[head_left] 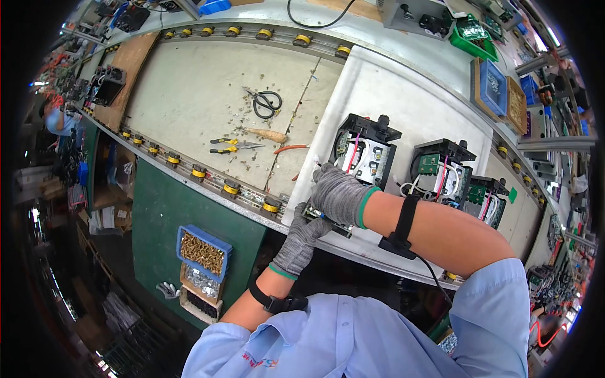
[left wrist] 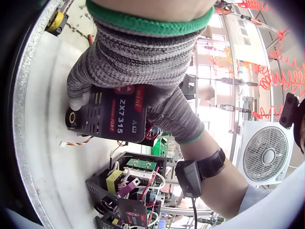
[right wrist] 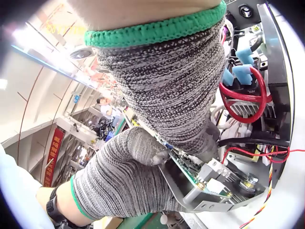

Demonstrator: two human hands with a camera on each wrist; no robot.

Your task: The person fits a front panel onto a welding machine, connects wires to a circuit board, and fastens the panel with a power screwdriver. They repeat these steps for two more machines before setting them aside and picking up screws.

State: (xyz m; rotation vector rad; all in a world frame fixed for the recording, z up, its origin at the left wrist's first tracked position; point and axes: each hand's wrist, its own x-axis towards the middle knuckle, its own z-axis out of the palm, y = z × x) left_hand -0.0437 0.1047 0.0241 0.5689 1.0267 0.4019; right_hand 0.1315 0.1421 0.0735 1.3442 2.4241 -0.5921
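Both hands wear grey knit gloves with green cuffs. The left hand (head_left: 297, 242) (left wrist: 138, 57) (right wrist: 128, 176) grips a black front panel (left wrist: 114, 114) marked ZX7 315, thumb on one side at its edge. That panel belongs to an opened device with a circuit board (right wrist: 188, 167) and red cables (right wrist: 257, 102) inside. Over the board and wires lies the right hand (head_left: 340, 195) (left wrist: 176, 117) (right wrist: 167, 86), its fingers bent down among the parts; their tips are mostly hidden, and what they touch cannot be told. A multicoloured wire (right wrist: 267, 191) (left wrist: 78, 143) hangs beside the device.
Several similar opened devices (head_left: 365, 154) (left wrist: 128, 186) stand on the white board (head_left: 359, 82). Black scissors (head_left: 265, 104), yellow-handled pliers (head_left: 233, 146) and a pointed wooden-handled tool (head_left: 268, 135) lie on the bench to the left. Below the bench edge is a blue bin of brass screws (head_left: 205, 253).
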